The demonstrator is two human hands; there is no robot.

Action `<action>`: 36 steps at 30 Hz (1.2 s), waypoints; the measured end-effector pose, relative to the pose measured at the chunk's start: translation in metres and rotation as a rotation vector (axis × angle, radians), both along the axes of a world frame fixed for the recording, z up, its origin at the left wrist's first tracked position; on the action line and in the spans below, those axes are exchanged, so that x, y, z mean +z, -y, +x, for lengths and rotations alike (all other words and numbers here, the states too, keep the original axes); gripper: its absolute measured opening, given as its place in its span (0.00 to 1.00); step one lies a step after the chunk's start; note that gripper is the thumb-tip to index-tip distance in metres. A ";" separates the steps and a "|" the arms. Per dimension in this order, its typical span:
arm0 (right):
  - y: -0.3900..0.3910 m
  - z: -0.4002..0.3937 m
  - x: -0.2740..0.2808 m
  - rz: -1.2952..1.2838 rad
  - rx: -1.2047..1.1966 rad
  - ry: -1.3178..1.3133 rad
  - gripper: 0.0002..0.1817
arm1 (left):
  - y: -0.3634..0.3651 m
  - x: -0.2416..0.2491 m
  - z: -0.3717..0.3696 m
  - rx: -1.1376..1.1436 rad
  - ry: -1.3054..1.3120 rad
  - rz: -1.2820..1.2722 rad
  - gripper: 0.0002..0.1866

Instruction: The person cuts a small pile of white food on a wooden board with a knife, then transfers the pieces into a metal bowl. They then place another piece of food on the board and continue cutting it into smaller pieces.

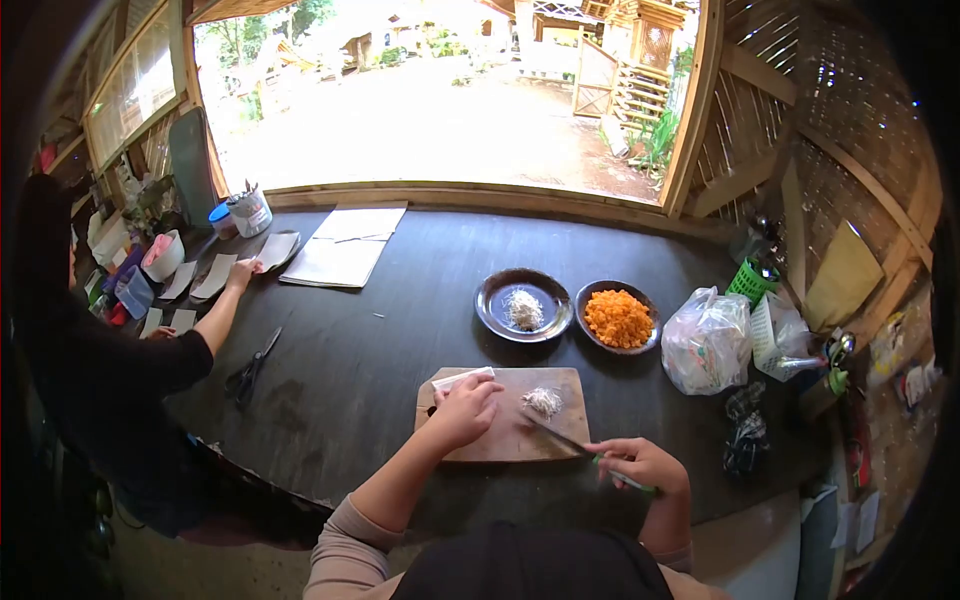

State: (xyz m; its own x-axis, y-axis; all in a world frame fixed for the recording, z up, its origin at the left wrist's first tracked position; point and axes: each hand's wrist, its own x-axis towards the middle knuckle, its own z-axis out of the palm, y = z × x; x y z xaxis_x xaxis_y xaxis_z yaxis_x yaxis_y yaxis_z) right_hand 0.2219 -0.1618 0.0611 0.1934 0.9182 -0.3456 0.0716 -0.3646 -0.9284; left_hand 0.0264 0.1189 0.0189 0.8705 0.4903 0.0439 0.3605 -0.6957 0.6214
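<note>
Our right hand (642, 467) is wrapped around the green handle of a knife (557, 434), whose blade reaches leftward to a small pile of pale shreds (543, 402) on the cutting board (520, 448). Left of it, our left hand (466, 410) curls over a white piece (461, 379); beyond both hands sit a plate (484, 312) of shreds and a bowl of orange bits (618, 318).

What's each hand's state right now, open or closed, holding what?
Left hand: closed, fingers curled on a white rectangular piece at the light-brown wooden cutting board.
Right hand: closed on a green-handled metal knife.
</note>
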 end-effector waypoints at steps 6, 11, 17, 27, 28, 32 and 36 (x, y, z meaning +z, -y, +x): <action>0.009 0.010 0.001 -0.020 0.041 -0.024 0.20 | 0.003 -0.013 0.005 -0.063 0.043 0.101 0.21; 0.006 0.007 0.001 -0.041 -0.112 0.072 0.21 | 0.008 -0.015 0.005 -0.100 0.058 0.171 0.22; 0.003 0.000 -0.008 0.022 -0.101 0.115 0.20 | 0.006 -0.006 0.006 -0.068 0.148 0.169 0.12; -0.021 -0.027 0.004 0.047 -0.091 0.270 0.19 | 0.000 0.005 0.005 0.023 0.425 0.005 0.06; -0.022 -0.029 0.006 0.041 -0.101 0.263 0.19 | 0.001 0.004 0.006 0.014 0.419 -0.008 0.06; -0.023 -0.030 0.003 0.057 -0.168 0.281 0.19 | 0.001 -0.011 0.009 -0.016 0.439 -0.058 0.07; -0.026 -0.035 0.007 0.044 -0.154 0.215 0.19 | 0.005 -0.008 0.010 -0.108 0.457 0.001 0.09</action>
State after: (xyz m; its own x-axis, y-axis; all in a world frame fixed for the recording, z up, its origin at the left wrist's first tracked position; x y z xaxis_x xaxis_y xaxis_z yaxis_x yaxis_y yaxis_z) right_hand 0.1870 -0.1359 0.0680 0.3962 0.8857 -0.2421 0.2154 -0.3460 -0.9132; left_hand 0.0367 0.1143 0.0114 0.8075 0.3982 0.4352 -0.0245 -0.7145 0.6992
